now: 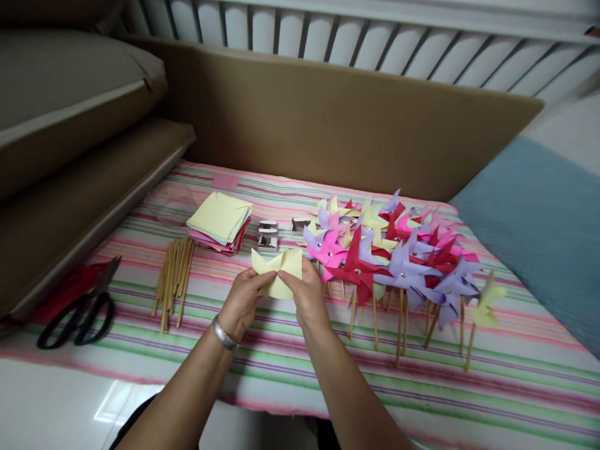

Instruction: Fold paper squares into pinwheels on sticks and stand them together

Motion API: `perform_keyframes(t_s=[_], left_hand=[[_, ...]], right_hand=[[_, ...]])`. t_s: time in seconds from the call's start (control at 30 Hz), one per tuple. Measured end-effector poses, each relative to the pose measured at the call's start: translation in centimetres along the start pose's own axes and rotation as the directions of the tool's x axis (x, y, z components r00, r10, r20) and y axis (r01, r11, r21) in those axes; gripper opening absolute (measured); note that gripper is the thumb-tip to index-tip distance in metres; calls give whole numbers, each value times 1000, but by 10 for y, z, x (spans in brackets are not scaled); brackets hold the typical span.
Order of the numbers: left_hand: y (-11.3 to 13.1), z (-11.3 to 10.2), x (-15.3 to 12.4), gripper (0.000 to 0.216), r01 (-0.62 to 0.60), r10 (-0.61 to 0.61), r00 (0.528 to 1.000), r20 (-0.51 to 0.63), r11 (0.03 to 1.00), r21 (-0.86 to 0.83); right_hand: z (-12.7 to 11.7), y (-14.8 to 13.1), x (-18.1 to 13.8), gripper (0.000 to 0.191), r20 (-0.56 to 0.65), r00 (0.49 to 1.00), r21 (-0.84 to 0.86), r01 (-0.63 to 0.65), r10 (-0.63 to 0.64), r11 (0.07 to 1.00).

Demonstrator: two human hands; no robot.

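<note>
A pale yellow paper square (288, 265), its corners partly bent inward, is held up between both hands. My left hand (242, 300) pinches its left side, and my right hand (307, 290) grips the right side; both thumbs press near the middle. Just behind the paper stand small open boxes (267, 236) with metallic bits inside, too small to make out. A stack of coloured paper squares (219, 219) lies to the left, yellow on top. Nearer me, a bundle of thin wooden sticks (172, 281) rests on the cloth. Many finished paper pinwheels (359, 270) on sticks lie at the right.
Black-handled scissors (84, 309) lie at the left on something red. Brown cushions (84, 156) are piled beside them. A brown board (328, 125) rises behind the striped cloth (290, 369), with a white radiator (319, 37) beyond. A blue surface (534, 231) borders the right.
</note>
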State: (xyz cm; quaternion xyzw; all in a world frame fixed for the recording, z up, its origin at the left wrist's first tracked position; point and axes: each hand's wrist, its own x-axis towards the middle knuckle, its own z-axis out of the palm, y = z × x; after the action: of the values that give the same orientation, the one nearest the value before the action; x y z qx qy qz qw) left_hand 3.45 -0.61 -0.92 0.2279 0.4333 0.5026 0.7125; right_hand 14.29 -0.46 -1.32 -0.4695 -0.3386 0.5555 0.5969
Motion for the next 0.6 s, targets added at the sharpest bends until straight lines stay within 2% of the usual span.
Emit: perform_keyframes(t_s=[0.1, 0.17, 0.23, 0.3, 0.37, 0.43, 0.53, 0.6], left_hand=[[7, -5, 2, 25, -15, 16, 998, -68, 1000, 22], [13, -10, 4, 26, -34, 38, 993, -109, 999, 42], [21, -17, 6, 27, -66, 74, 986, -152, 996, 59], [29, -24, 8, 27, -96, 107, 976, -189, 993, 67], [34, -29, 8, 28, -115, 126, 972, -200, 991, 61], [39, -33, 7, 29, -123, 131, 974, -188, 991, 54], [42, -34, 4, 31, -111, 119, 980, -158, 992, 58], [43, -33, 2, 31, -92, 102, 985, -137, 993, 75]], right_hand=[[0, 1, 1, 45, 35, 998, -27, -47, 48, 999], [-3, 0, 2, 50, 43, 998, -114, -43, 48, 993], [-7, -1, 1, 48, 39, 998, -242, 50, -42, 969], [-9, -3, -1, 38, 51, 977, -386, 209, -205, 898], [-10, -5, -5, 26, 116, 922, -519, 372, -368, 770], [-10, -8, -9, 21, 247, 849, -600, 513, -468, 614], [-9, -11, -12, 23, 441, 740, -610, 662, -508, 435], [-8, -11, -11, 23, 507, 700, -603, 705, -503, 373]])
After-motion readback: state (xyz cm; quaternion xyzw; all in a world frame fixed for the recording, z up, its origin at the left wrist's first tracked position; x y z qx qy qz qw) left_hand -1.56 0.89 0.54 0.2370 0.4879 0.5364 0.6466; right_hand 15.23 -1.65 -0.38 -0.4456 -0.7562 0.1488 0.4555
